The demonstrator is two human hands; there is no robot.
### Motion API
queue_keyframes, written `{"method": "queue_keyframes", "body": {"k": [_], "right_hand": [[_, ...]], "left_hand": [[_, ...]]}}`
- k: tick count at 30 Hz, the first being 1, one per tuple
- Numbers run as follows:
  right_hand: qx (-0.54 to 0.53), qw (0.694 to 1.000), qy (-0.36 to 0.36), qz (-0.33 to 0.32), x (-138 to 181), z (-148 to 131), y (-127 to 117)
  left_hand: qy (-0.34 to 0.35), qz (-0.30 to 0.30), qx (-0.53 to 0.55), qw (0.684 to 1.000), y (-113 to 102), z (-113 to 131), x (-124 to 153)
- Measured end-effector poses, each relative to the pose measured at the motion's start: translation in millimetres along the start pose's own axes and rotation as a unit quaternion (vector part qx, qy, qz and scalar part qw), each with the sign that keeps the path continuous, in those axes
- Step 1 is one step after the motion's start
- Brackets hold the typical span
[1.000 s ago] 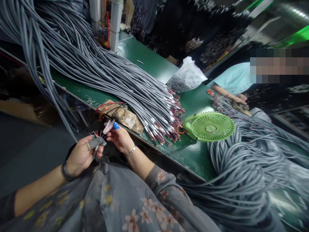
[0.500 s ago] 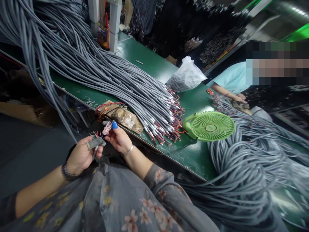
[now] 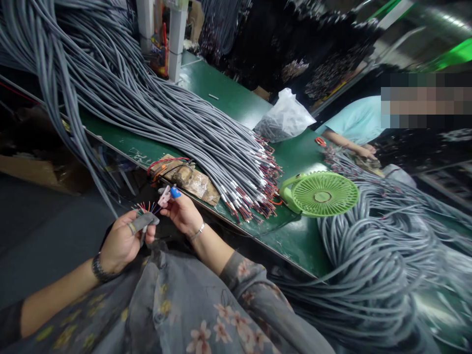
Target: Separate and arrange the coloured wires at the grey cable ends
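Observation:
My left hand (image 3: 121, 242) is closed round the end of a grey cable (image 3: 142, 238), its thumb wrapped in a grey covering. Thin coloured wires (image 3: 146, 207) fan out from that end, above the thumb. Close by on the right, my right hand (image 3: 183, 215) pinches a small pale pink plastic piece (image 3: 164, 197), whose exact kind I cannot make out. A blue cover (image 3: 176, 192) sits on one of its digits. A dark wire runs between the fanned wires and the pink piece.
Grey cables (image 3: 177, 110) with stripped ends lie across the green table (image 3: 228, 93). A taped wooden block (image 3: 195, 183) sits at its edge. Beyond are a green fan (image 3: 321, 195), a white plastic bag (image 3: 285, 118) and coiled cables (image 3: 372, 255). A co-worker's arm (image 3: 348, 141) reaches in at right.
The coloured wires are spread wider above my left thumb. The pink piece has turned slightly in my right fingers. Both hands keep their grips and almost the same places.

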State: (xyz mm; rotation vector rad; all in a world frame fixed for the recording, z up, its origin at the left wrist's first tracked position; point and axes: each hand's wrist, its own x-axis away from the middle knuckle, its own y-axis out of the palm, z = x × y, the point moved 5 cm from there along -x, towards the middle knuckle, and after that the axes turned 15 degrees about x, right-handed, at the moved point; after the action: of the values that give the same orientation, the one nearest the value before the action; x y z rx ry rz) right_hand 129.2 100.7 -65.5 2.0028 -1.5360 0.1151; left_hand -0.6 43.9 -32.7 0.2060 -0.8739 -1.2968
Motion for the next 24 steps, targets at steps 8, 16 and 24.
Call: {"method": "queue_keyframes", "body": {"k": [8,16,24], "right_hand": [[0.008,0.999,-0.025,0.024,2.7,-1.1,-2.2],[0.019,0.998,-0.041,0.041,-6.5,5.4,-6.0],[-0.005,1.000,-0.018,-0.019,-15.6,9.0,0.5]], "left_hand": [[-0.028,0.037,0.033,0.998,3.9,-5.0,-3.4],[-0.033,0.039,0.034,0.998,1.9,-6.9,-2.8],[-0.030,0.035,0.041,0.998,6.5,-6.0,-2.6]]}}
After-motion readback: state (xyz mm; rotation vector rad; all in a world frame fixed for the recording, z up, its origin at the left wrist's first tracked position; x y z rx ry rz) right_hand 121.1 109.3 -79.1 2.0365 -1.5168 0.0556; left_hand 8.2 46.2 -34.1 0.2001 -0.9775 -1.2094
